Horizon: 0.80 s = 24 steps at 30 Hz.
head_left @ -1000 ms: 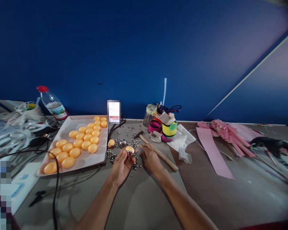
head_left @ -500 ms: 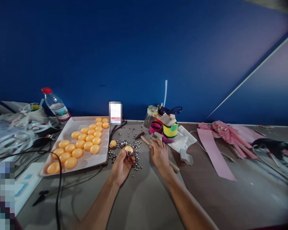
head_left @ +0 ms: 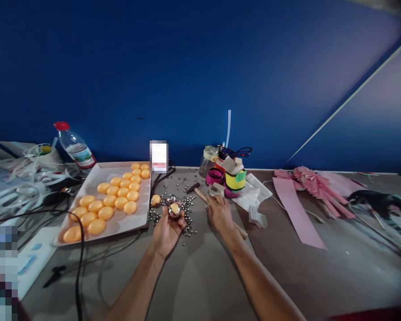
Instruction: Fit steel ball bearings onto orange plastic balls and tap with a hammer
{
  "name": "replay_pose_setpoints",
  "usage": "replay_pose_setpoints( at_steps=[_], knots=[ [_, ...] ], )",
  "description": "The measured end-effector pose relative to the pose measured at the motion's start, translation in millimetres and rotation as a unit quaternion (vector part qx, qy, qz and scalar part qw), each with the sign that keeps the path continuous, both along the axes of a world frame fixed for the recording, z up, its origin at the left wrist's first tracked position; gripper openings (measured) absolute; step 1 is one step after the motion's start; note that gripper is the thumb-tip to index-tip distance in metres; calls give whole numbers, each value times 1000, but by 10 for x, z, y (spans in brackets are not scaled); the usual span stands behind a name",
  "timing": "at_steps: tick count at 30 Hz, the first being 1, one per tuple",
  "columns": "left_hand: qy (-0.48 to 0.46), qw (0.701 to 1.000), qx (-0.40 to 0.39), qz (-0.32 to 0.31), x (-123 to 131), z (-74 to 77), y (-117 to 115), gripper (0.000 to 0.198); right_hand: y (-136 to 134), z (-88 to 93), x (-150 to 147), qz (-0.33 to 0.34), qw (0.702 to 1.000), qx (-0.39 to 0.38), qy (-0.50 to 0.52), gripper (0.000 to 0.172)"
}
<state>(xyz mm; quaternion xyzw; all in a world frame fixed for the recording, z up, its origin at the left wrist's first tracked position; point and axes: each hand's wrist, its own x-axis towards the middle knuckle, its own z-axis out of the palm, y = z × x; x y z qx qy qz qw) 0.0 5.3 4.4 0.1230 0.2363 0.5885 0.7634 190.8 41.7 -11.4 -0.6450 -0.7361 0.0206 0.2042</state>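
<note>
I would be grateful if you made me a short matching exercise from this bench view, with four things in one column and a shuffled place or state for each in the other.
Column one
1. Left hand
2. Right hand
3. Plain orange balls
4. Plastic bottle

Column two
A. Lying in the shallow tray
B. Over the wooden hammer handle
C. Topped with a red cap
D. Holding a shiny ball with a yellow patch

Right pairs
1-D
2-B
3-A
4-C
</note>
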Motion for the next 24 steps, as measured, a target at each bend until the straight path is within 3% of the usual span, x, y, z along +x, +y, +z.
replay_pose_setpoints(
  at_steps=[4, 7, 12, 18, 24],
  knots=[
    [-6, 1000, 1, 9, -42, -37, 30, 36, -44, 14, -152, 132, 990, 25, 47, 39],
    [-9, 1000, 9, 17, -66, -63, 44, 35, -51, -43, -267, 186, 982, 17, 34, 40],
    [-6, 1000, 9, 14, -46, -61, 42, 35, -44, -119, -334, 192, 981, 18, -4, 32],
    [3, 1000, 2, 11, -29, -40, 37, 35, -41, -131, -336, 182, 983, 26, 29, 18],
    [14, 1000, 5, 5, -42, -46, 27, 36, -72, -76, -321, 172, 980, 52, 86, 15]
  ],
)
